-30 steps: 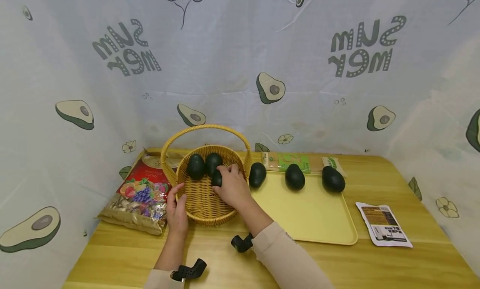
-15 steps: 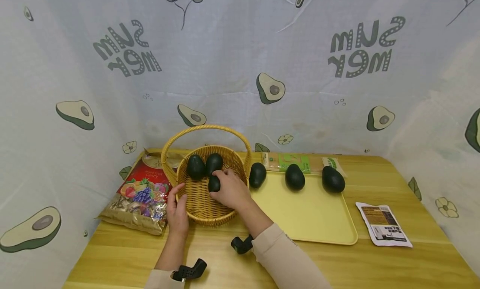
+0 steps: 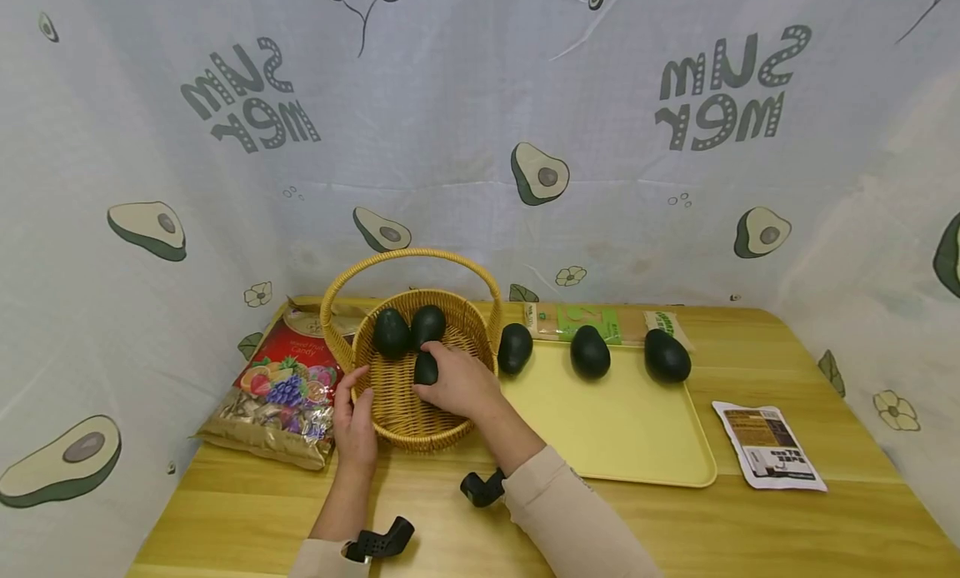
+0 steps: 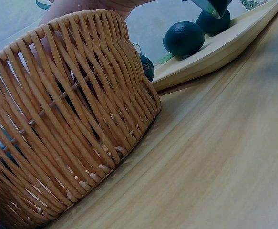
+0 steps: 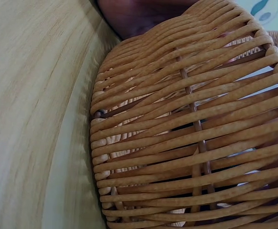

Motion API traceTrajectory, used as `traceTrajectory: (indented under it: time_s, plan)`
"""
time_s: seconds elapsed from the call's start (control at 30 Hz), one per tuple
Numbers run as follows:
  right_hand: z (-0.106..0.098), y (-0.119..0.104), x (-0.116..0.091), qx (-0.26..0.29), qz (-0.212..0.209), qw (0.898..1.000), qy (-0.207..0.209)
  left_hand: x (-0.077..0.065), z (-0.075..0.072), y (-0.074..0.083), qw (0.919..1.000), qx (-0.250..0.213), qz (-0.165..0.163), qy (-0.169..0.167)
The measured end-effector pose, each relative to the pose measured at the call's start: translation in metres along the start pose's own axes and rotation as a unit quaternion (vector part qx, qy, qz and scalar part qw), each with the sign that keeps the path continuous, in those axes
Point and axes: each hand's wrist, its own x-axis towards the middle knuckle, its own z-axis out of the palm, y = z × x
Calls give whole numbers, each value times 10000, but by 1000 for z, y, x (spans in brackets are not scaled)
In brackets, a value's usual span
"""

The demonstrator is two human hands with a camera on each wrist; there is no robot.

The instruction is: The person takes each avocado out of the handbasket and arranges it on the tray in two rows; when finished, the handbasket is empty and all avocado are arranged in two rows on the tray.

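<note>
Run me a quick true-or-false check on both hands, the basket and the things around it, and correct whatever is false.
1. The right hand grips an avocado inside the basket. True.
2. The left hand holds an avocado too. False: the left hand holds no avocado; it is at the basket's left side.
3. The candy bag lies right of the yellow tray. False: the candy bag lies left of the basket.
4. A green-labelled packet lies beyond the tray. True.
5. The basket's handle is folded down. False: the handle arches up over the basket.
</note>
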Motion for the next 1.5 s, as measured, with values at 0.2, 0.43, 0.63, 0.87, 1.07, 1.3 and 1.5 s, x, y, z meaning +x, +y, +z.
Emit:
traceTrajectory:
  time_s: [0.2, 0.43, 0.63, 0.87, 1.07, 1.3, 1.5]
  plan:
    - [-1, 1, -3, 184, -298, 9993, 112, -1, 0, 1, 10000, 55, -64, -32]
    - [-3, 4, -9, 804, -764, 9910, 749, -1, 0, 2, 9997, 200, -100, -43]
    - [-9, 7, -20, 1703, -892, 9726, 1311, 0, 1, 4, 9998, 182, -79, -51]
    - [-27, 12, -45, 2208, -773, 9607, 1493, 0, 1, 3, 9998, 159, -82, 15]
    - [-45, 21, -68, 2332, -609, 9592, 1474, 0, 0, 5, 9998, 135, -152, 43]
    - [-60, 40, -88, 2248, -315, 9634, 1426, 1, -1, 3, 9997, 118, -221, 57]
    - [-66, 61, -93, 2215, -57, 9679, 1183, 1, 1, 4, 9999, 48, -98, 83]
